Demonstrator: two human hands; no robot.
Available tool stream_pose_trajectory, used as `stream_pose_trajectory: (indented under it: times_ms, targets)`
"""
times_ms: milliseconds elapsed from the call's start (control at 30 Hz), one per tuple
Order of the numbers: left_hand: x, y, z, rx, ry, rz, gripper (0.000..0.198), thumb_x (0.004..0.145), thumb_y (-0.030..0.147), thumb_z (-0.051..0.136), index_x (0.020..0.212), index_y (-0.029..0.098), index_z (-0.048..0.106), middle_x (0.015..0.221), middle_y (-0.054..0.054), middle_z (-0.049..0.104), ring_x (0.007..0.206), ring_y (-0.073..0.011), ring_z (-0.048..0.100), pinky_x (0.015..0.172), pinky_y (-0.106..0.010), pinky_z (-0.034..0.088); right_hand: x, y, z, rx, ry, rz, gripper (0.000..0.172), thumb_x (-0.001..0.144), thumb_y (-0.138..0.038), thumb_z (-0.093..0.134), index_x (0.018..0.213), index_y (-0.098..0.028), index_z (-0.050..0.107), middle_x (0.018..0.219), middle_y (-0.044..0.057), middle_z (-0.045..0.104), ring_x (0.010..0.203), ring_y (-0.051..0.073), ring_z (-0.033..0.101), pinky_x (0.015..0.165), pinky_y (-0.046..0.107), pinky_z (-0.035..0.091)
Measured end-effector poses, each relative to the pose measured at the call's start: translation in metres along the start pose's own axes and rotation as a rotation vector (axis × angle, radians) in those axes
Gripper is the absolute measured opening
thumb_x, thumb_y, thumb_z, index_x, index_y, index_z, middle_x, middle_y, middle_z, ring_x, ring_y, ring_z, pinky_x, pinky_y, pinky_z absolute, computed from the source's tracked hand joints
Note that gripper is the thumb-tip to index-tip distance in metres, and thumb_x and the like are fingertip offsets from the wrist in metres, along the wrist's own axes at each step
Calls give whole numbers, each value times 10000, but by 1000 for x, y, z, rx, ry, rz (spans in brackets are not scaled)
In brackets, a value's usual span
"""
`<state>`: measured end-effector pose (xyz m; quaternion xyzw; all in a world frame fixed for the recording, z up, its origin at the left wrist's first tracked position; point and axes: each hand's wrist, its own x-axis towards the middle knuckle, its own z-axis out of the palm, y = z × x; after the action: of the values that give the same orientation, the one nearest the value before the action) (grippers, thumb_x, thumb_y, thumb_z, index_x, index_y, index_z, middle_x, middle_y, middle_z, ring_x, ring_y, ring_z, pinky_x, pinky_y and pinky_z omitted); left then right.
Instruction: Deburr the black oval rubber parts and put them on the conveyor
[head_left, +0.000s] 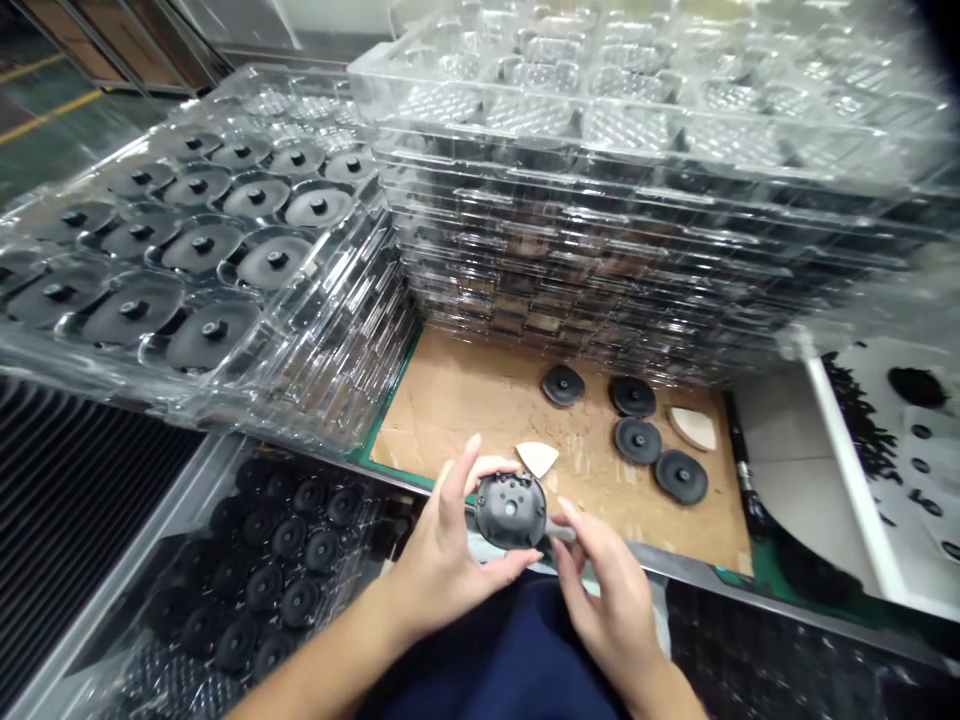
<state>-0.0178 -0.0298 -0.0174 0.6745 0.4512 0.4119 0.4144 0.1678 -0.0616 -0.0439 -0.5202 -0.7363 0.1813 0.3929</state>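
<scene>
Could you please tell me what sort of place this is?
Most likely a factory workstation. Tall stacks of clear, moulded plastic trays stand there, rows of matching black, rounded parts fill much of the left stack's top tray, and yellow painted lines mark the green floor.

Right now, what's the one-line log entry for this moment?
left hand: holds rounded black part | right hand: pinches grey piece beside it | cardboard: loose black discs, pale wedges

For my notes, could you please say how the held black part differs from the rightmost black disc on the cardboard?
The held part shows several small features, the disc one central knob. The left hand grips the held part; the disc lies on cardboard. Both are black.
</scene>
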Motion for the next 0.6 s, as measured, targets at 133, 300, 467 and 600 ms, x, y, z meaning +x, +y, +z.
stream_pose_trajectory:
  times_ms: [133, 300, 467, 600]
  targets:
    - [-8, 0, -4, -43, -14, -41, 990, 678, 153, 766, 1446, 280, 155, 1249, -123, 593, 1141, -233, 567, 1009, -387, 400, 8, -3, -8, -27, -50, -129, 443, 866, -112, 563, 1282, -259, 537, 991, 79, 678, 816, 177, 639, 690, 304, 526]
    - [-13, 5, -10, -139, -49, -259, 849, 625, 299, 810, 1377, 253, 418, 1202, -92, 633, 1135, -258, 551, 1032, -371, 363, 22, -3, -14, -25, -171, -188, 236, 911, -321, 537, 1070, -228, 686, 840, 54, 687, 690, 158, 612, 623, 291, 486]
    - [-41, -11, -17, -224, -52, -504, 317, 820, 429, 589, 909, 153, 717, 846, -53, 723, 838, -224, 656, 791, -342, 511, 8, -17, 17, 75, -254, -108, 375, 962, -218, 402, 656, -181, 615, 537, -5, 585, 477, 111, 569, 481, 204, 481]
    - [-100, -54, -43, -125, 100, -741, 295, 881, 398, 531, 896, 127, 648, 812, -26, 679, 727, -154, 645, 689, -338, 540, -5, -13, 46, 142, -485, -268, 264, 933, -339, 473, 879, -218, 701, 771, 10, 749, 674, 159, 718, 602, 202, 579]
